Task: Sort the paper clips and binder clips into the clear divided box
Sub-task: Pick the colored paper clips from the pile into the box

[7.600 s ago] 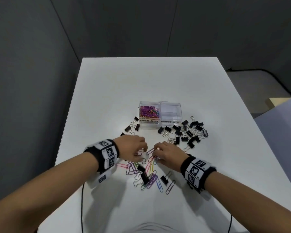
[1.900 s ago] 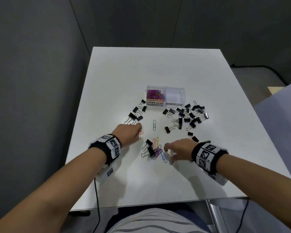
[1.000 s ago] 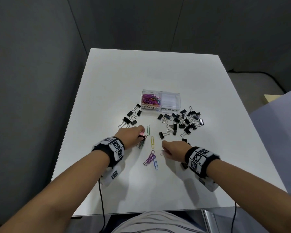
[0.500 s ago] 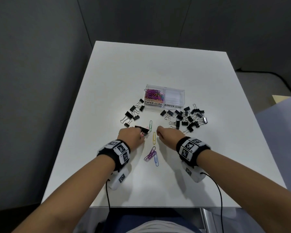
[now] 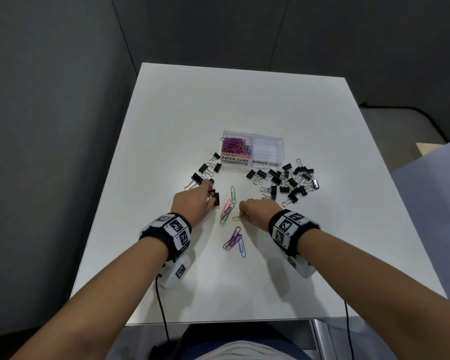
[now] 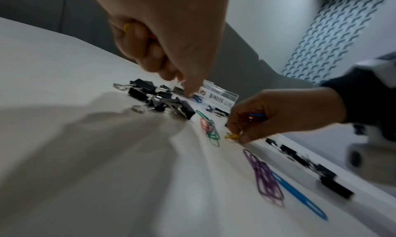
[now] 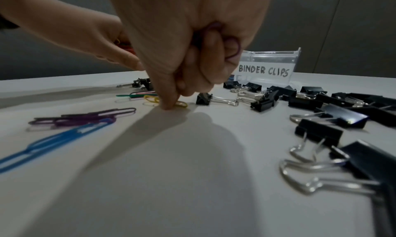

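Note:
The clear divided box [image 5: 266, 148] stands mid-table; its left cell holds coloured paper clips [image 5: 235, 146], and its right cell, labelled BINDER CLIPS [image 7: 264, 71], shows none. My left hand [image 5: 209, 199] grips several paper clips in curled fingers [image 6: 137, 37], and its forefinger reaches down beside a black binder clip [image 5: 216, 198]. My right hand [image 5: 243, 212] holds purple clips [image 7: 232, 44] in its curled fingers and presses a yellow paper clip [image 5: 236, 218] against the table. Pink and green clips [image 5: 227, 210] lie between the hands. Purple clips [image 5: 233, 239] and a blue clip [image 5: 242, 249] lie nearer me.
Black binder clips lie in two groups, a small one [image 5: 205, 170] left of the box and a larger heap [image 5: 289, 183] on the right. The white table [image 5: 244, 100] has bare surface beyond the box. Cables hang from both wrists over the near edge.
My right hand has drawn back toward me onto the yellow clip, which now lies crosswise. The left hand has shifted left, leaving the pink and green clips uncovered.

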Available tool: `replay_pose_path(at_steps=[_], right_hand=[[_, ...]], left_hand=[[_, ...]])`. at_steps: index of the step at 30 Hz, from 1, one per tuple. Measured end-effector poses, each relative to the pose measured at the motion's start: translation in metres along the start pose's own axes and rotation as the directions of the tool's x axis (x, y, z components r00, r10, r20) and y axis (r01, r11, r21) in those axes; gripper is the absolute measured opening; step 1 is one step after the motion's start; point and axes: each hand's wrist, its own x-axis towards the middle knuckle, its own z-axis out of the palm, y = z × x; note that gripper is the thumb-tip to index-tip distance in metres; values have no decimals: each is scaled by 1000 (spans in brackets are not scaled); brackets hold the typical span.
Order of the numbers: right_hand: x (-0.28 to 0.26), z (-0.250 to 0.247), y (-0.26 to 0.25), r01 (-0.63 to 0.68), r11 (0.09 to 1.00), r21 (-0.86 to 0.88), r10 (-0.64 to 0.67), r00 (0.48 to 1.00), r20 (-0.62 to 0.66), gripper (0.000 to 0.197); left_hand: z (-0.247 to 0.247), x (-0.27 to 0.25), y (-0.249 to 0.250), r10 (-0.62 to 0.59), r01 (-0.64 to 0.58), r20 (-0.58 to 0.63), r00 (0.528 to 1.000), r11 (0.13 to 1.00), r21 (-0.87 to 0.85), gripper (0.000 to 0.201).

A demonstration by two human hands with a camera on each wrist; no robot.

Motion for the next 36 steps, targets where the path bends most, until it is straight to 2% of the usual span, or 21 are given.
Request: replay_pose_path(at_steps=[3,6,10,14,17,20,23,26,29,32,36], right_hand=[[0,0,-3,10,999,-35,-10,1000,2,28],[-5,-1,-2,-41,999,9,41,998,-37,26],[-9,-7,4,-131,980,151,142,988,-66,22],[-8,-14,9,-120,972,204,137,988,-73,35],[-2,-20,11,-134,972,193,146,988,-50,28],[8,-22,9,-176,959,222,197,978,-74,24],[21,-24,5,-228,951,207,249,965,-82,30],[34,-28,1,-260,944,202,271,962,-27,34],[42,-26,-5,-272,946,176,277,961,0,35],[45,-24,-12,-289,942,169,294,956,-1,32],[42,-20,-12,-283,945,161,283,959,25,27]], left_hand=[[5,-2,14,97,-103,91,991,993,64,37],[10,0,27,114,-136,198,974,985,104,40],[10,6,31,97,-116,240,966,991,67,26],[7,6,32,149,-197,276,950,968,157,28],[9,2,31,186,-253,288,939,943,217,28],[6,-1,23,179,-228,254,951,957,179,27],[2,-5,16,185,-219,241,953,968,123,28],[-1,-11,8,178,-205,258,950,975,83,29],[-3,-16,6,133,-150,221,966,987,62,30],[-6,-19,6,96,-121,245,965,989,90,42],[-5,-22,4,122,-171,293,948,974,147,54]])
